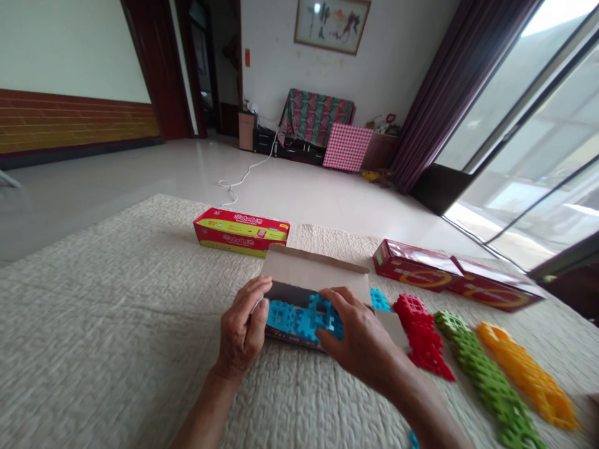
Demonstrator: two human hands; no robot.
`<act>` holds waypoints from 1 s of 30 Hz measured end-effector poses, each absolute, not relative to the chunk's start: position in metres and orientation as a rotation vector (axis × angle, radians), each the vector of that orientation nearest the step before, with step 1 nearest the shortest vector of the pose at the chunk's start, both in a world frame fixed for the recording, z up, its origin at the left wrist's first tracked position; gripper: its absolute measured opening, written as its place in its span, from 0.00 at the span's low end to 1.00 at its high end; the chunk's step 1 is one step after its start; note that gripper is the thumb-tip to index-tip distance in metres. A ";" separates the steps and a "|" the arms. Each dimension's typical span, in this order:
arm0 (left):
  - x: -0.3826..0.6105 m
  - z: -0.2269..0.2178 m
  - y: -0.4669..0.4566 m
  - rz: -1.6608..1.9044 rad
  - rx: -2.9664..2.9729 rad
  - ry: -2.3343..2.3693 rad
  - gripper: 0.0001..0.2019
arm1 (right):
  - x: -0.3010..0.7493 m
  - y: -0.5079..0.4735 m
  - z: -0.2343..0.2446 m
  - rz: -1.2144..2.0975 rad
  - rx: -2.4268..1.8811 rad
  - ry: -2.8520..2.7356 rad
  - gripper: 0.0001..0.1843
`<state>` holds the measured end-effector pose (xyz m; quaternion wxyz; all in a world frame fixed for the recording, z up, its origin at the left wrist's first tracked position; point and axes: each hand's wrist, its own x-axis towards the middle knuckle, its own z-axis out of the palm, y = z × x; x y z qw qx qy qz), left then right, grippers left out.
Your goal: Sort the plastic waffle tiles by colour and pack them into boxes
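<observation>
An opened cardboard box [322, 268] lies in front of me with its lid folded back on the far side. Blue plastic interlocking blocks [282, 315] with notched edges lie inside it in a row. My left hand [244, 321] is closed around the box's left end, thumb along the near corner. At the right half of the box, my right hand [349, 324] grips one of the blue blocks between thumb and fingers. That hand hides the box's right end in part; a side flap [392, 329] sticks out beyond it.
To the right lie rows of red blocks [421, 337], green blocks [482, 374] and yellow blocks [528, 374]. A red-and-yellow box [241, 232] stands behind the open one. Two dark red boxes [416, 265] sit farther right on the quilted cover [140, 324].
</observation>
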<state>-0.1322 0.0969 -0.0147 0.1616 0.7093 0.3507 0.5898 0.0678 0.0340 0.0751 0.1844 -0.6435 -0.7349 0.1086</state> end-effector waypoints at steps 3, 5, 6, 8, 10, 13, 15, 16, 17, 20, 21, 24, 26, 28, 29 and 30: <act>-0.132 -0.014 0.097 1.688 2.030 1.001 0.15 | 0.070 0.035 0.072 0.292 -1.786 -2.088 0.29; -0.132 -0.014 0.097 1.691 2.035 0.999 0.15 | 0.071 0.033 0.073 0.254 -1.778 -2.075 0.30; -0.132 -0.015 0.097 1.693 2.037 0.997 0.15 | 0.071 0.031 0.074 0.226 -1.776 -2.062 0.30; -0.132 -0.015 0.097 1.696 2.038 0.997 0.15 | 0.075 0.024 0.078 0.149 -1.767 -2.019 0.27; -0.133 -0.016 0.097 1.688 2.035 1.004 0.15 | 0.087 0.015 0.084 0.046 -1.770 -1.939 0.22; -0.133 -0.016 0.098 1.668 2.039 1.022 0.15 | 0.123 0.000 0.091 -0.159 -1.836 -1.745 0.17; -0.133 -0.017 0.098 1.667 2.056 1.030 0.15 | 0.153 -0.008 0.090 -0.289 -1.923 -1.634 0.15; -0.133 -0.017 0.098 1.670 2.065 1.033 0.15 | 0.168 -0.012 0.087 -0.319 -1.995 -1.603 0.15; -0.133 -0.017 0.098 1.673 2.075 1.033 0.15 | 0.181 -0.015 0.082 -0.336 -2.059 -1.590 0.15; -0.133 -0.019 0.098 1.674 2.086 1.028 0.15 | 0.201 -0.018 0.063 -0.261 -2.155 -1.734 0.14; -0.133 -0.019 0.098 1.672 2.085 1.026 0.15 | 0.202 -0.017 0.056 -0.229 -2.155 -1.812 0.15; -0.134 -0.021 0.099 1.665 2.081 1.032 0.15 | 0.194 -0.014 0.040 -0.191 -2.163 -1.992 0.26; -0.134 -0.022 0.100 1.659 2.089 1.033 0.15 | 0.186 -0.011 0.034 -0.187 -2.206 -2.034 0.31; -0.134 -0.022 0.100 1.655 2.100 1.031 0.15 | 0.180 -0.011 0.033 -0.170 -2.239 -2.049 0.31; -0.134 -0.022 0.100 1.656 2.104 1.030 0.15 | 0.178 -0.011 0.032 -0.164 -2.249 -2.048 0.30; -0.134 -0.021 0.099 1.659 2.106 1.030 0.15 | 0.177 -0.011 0.032 -0.159 -2.252 -2.048 0.29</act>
